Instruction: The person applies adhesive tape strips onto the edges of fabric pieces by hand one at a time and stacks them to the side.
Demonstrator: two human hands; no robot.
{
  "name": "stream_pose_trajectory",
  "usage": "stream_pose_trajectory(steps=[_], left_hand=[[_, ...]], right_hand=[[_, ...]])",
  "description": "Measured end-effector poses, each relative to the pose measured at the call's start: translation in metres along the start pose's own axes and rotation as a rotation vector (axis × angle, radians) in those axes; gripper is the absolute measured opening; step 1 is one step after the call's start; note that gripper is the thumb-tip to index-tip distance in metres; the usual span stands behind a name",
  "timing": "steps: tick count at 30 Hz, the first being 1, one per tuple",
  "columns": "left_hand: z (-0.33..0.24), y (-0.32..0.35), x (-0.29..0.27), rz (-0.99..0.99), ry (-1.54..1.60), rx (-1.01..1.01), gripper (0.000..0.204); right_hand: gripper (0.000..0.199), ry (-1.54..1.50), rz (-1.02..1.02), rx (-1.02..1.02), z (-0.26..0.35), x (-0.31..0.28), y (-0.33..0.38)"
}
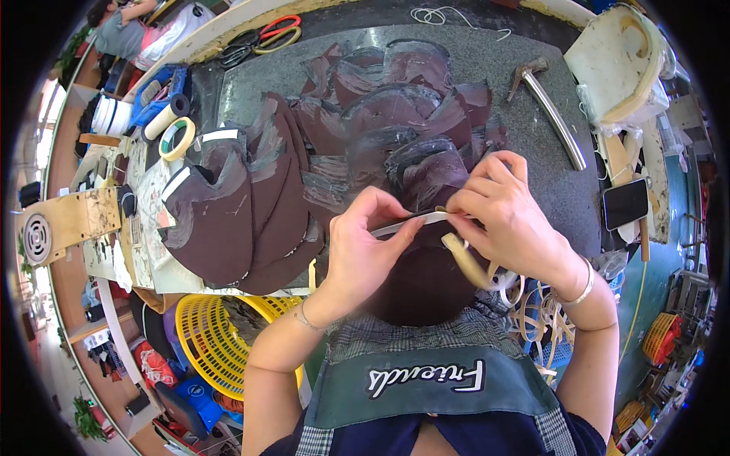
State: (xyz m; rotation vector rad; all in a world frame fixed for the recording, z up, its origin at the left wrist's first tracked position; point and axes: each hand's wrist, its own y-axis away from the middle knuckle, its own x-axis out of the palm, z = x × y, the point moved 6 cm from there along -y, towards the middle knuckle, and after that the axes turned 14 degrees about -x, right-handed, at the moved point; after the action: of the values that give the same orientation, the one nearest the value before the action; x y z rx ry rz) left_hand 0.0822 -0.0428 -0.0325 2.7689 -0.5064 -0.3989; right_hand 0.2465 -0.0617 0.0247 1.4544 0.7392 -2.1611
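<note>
Close in front of my body is a dark brown leather-like piece [417, 285] with a curved lower edge. My left hand [357, 247] pinches its upper edge between thumb and fingers, where a narrow white tape strip [394, 226] runs along. At the right end of that edge, my right hand [506, 216] is closed on the strip, its fingertips partly hiding it. A cream-coloured length of tape [465, 262] hangs below the right hand, blurred. More brown pieces [209, 228] with grey-smeared edges lie overlapped at the left, and others [403, 106] are spread beyond my hands.
A hammer [551, 114] lies at the right of the grey slab [525, 42]. Scissors [277, 34] are at the back, tape rolls [177, 138] at the left, a phone [625, 204] at the right. Below the table edge stand a yellow basket [220, 346] and a blue basket of strips [544, 323].
</note>
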Motion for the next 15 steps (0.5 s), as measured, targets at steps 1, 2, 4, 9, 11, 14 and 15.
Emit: stream_pose_trajectory(steps=[1, 2, 4, 9, 11, 14, 15], left_hand=[[-0.001, 0.0, -0.001, -0.014, -0.038, -0.005, 0.024], [-0.004, -0.001, 0.0, -0.005, -0.077, 0.013, 0.025], [-0.012, 0.0, 0.001, -0.018, -0.166, 0.106, 0.023], [-0.014, 0.003, 0.004, -0.054, -0.137, 0.162, 0.011], [-0.006, 0.003, 0.005, -0.056, -0.024, 0.119, 0.012], [-0.004, 0.01, 0.005, -0.143, -0.123, 0.135, 0.012], [-0.004, 0.013, 0.002, -0.158, -0.14, 0.103, 0.012]], right_hand=[[0.02, -0.024, -0.119, -0.037, 0.002, -0.005, 0.004], [0.02, -0.04, -0.109, -0.053, 0.004, -0.001, 0.007], [0.023, 0.054, -0.215, 0.034, 0.002, -0.001, 0.017], [0.032, 0.082, -0.198, -0.024, 0.014, 0.006, 0.015], [0.031, 0.084, -0.193, -0.078, 0.024, -0.003, 0.01], [0.02, 0.119, -0.142, -0.214, 0.053, -0.027, 0.014], [0.022, 0.061, -0.146, -0.198, 0.058, -0.036, 0.021]])
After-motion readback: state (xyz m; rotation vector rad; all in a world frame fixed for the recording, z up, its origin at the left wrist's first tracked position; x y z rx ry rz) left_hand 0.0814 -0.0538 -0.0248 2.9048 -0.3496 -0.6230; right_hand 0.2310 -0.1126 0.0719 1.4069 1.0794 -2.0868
